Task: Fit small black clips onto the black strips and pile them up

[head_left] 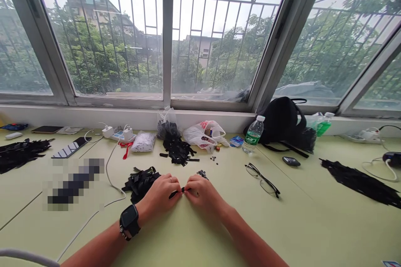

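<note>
Left hand (159, 195) and right hand (203, 194) pinch a thin black strip (175, 194), fingers closed, tip pointing left, just right of the shaggy black heap (140, 183)!

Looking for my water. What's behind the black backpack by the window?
A plastic bottle with a green label stands behind the black backpack, to its right, by the white window ledge. Anything directly behind the backpack is hidden by it.
</note>
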The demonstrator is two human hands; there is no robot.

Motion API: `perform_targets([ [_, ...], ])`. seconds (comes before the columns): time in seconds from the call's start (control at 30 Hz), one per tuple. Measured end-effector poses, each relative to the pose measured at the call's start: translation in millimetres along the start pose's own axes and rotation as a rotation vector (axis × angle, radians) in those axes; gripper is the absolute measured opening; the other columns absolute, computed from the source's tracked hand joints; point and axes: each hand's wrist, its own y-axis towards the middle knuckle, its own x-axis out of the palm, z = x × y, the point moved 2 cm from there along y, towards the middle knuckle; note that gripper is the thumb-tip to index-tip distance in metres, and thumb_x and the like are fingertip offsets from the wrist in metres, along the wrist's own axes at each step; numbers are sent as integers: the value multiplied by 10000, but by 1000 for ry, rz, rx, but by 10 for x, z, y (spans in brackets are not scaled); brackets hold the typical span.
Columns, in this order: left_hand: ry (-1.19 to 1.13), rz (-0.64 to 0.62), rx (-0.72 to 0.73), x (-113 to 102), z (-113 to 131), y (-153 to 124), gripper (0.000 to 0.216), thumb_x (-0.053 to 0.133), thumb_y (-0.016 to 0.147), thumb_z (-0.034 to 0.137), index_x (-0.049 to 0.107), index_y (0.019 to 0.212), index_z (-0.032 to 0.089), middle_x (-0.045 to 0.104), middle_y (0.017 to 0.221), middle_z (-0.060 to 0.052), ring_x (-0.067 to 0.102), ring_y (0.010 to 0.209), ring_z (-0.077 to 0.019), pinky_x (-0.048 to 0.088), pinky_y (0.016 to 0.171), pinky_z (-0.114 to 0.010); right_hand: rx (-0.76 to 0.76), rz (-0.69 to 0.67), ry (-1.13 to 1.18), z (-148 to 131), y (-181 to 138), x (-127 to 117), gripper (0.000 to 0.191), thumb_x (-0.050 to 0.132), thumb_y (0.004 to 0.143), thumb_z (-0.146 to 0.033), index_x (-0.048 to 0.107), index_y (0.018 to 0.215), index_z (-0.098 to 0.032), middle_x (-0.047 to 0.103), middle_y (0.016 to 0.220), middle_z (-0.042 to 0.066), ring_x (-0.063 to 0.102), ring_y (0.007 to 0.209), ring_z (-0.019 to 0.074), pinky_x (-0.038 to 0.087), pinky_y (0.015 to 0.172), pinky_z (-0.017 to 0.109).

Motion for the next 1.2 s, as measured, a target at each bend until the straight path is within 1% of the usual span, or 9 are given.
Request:
perform_targets([
  [0.13, 2, 0, 44, -56, 51, -5, 145, 628, 895, 137, 709, 808, 221, 735, 893, -32, 607, 865, -214, 477, 784, -346, -22, 3, 5, 28, -3, 19, 208, 617, 812, -52, 739, 776, -217, 712, 806, 16, 644, 813, 174, 450, 725, 261],
  [0.23, -5, 3, 87, -90, 103, -16, 153, 624, 908, 148, 707, 802, 220, 744, 901, -33, 611, 878, -212, 478, 810, -354, -37, 9, 1, 50, -9, 29, 194, 624, 804, -55, 731, 772, -214, 706, 799, 15, 642, 806, 170, 442, 716, 258],
  [0.4, 4, -13, 143, -94, 145, -23, 172, 628, 916, 144, 719, 795, 226, 771, 932, -19, 626, 888, -208, 465, 838, -371, -57, 22, -24, 65, -18, 27, 198, 612, 795, -41, 713, 790, -211, 696, 799, 12, 630, 798, 166, 420, 694, 260],
  [0.47, 29, -29, 161, -84, 152, -23, 184, 620, 924, 143, 719, 791, 223, 768, 895, -17, 624, 881, -207, 456, 831, -373, -58, 29, -27, 62, -17, 25, 204, 604, 796, -33, 709, 807, -208, 695, 805, 12, 626, 794, 164, 413, 690, 260],
  [0.57, 83, -49, 188, -63, 172, -23, 217, 596, 939, 142, 704, 764, 211, 744, 819, -19, 615, 859, -204, 444, 819, -376, -55, 51, -42, 44, -11, 12, 195, 590, 813, -34, 694, 799, -199, 688, 799, 18, 618, 782, 163, 401, 677, 263],
  [0.8, 251, -53, 244, -36, 250, -27, 265, 559, 975, 149, 687, 748, 201, 715, 807, -37, 596, 833, -202, 419, 796, -386, -59, 61, -40, 21, -6, 2, 181, 603, 801, -38, 691, 778, -194, 684, 788, 18, 614, 772, 163, 406, 682, 263],
  [0.9, 354, -68, 267, -9, 285, -35, 277, 550, 993, 158, 703, 766, 201, 714, 820, -50, 591, 839, -215, 404, 785, -400, -62, 45, -23, 48, -10, 30, 197, 602, 807, -43, 717, 787, -202, 698, 808, 17, 626, 790, 162, 421, 701, 261],
  [1.07, 526, -71, 261, 110, 338, -77, 293, 525, 1024, 207, 734, 820, 183, 722, 878, -91, 590, 910, -264, 385, 796, -436, -53, 13, -15, 86, -3, 46, 220, 599, 821, -55, 749, 780, -210, 705, 827, 23, 640, 804, 162, 450, 729, 260],
  [1.2, 531, -57, 244, 138, 362, -90, 307, 506, 1030, 206, 730, 823, 179, 706, 890, -90, 583, 919, -269, 384, 788, -439, -48, -2, 13, 107, 2, 39, 242, 605, 825, -51, 776, 836, -222, 713, 857, 20, 650, 827, 161, 468, 752, 256],
])
